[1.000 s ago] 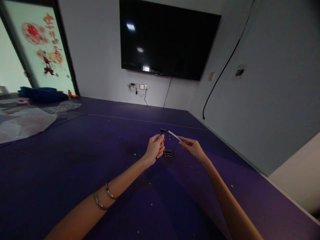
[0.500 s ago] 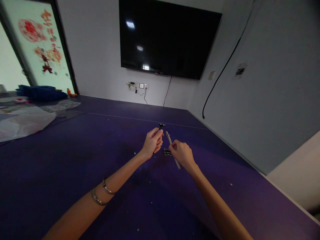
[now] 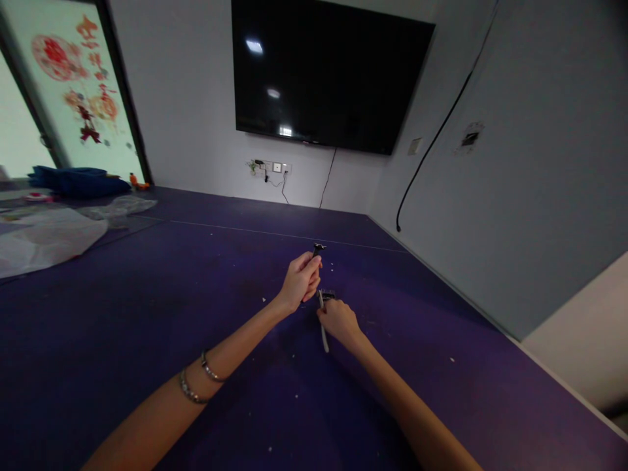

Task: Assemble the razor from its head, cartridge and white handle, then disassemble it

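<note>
My left hand (image 3: 300,280) is closed around the handle of a black razor (image 3: 318,247), whose T-shaped head points up and away from me. My right hand (image 3: 339,319) grips a slim whitish stick (image 3: 324,339), held steeply with its upper end close below my left fingers. What kind of stick it is cannot be made out. Just beyond my right fingers, a small dark flat object (image 3: 328,294) lies on the purple mat (image 3: 235,405), partly hidden by the hand.
Small white bits lie scattered on the mat. To the left are a crumpled clear plastic sheet (image 3: 53,235) and a blue cloth bundle (image 3: 78,182). A television (image 3: 328,78) hangs on the wall ahead, and a black cable (image 3: 432,145) runs down the right wall.
My right hand has moved down and to the left with the stick, from beside the razor to below my left hand. My left hand has stayed nearly still.
</note>
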`<move>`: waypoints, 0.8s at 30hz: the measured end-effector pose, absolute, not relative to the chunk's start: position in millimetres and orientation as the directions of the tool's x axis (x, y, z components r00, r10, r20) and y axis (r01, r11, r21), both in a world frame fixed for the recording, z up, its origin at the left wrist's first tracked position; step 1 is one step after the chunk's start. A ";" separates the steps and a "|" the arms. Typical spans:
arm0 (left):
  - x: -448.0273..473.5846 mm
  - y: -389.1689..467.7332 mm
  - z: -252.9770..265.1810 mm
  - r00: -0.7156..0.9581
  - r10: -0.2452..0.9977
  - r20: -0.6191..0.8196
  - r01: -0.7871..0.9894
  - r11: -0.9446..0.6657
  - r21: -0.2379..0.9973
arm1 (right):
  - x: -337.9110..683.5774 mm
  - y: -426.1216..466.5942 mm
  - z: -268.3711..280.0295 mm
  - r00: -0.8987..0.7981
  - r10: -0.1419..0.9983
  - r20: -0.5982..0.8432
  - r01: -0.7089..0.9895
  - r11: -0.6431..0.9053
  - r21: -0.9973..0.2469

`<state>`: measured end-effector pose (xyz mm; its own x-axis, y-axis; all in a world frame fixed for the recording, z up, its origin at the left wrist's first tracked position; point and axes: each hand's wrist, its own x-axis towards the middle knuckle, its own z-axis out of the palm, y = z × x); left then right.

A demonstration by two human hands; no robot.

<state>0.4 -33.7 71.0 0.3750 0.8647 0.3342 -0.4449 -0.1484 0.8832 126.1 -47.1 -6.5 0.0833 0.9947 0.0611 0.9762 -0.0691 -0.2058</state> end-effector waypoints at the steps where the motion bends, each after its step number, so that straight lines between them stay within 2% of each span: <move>1: 0.8 -34.1 70.7 0.378 0.863 0.336 -0.445 -0.148 0.883 | 125.7 -47.0 -8.4 0.084 0.995 0.056 0.976 -0.071 -0.204; 13: 3.1 -34.2 67.6 0.390 0.861 0.327 -0.433 -0.142 0.890 | 145.4 -33.7 1.4 0.103 0.983 0.155 0.989 -0.084 -0.125; 18: 3.6 -35.6 68.2 0.389 0.859 0.333 -0.433 -0.149 0.889 | 170.0 -16.4 -3.9 -0.041 0.986 0.164 0.990 0.062 -0.128; 24: 4.2 -33.9 64.8 0.396 0.860 0.324 -0.417 -0.146 0.897 | 175.9 -13.0 -14.4 -0.115 0.983 0.144 0.980 0.136 -0.147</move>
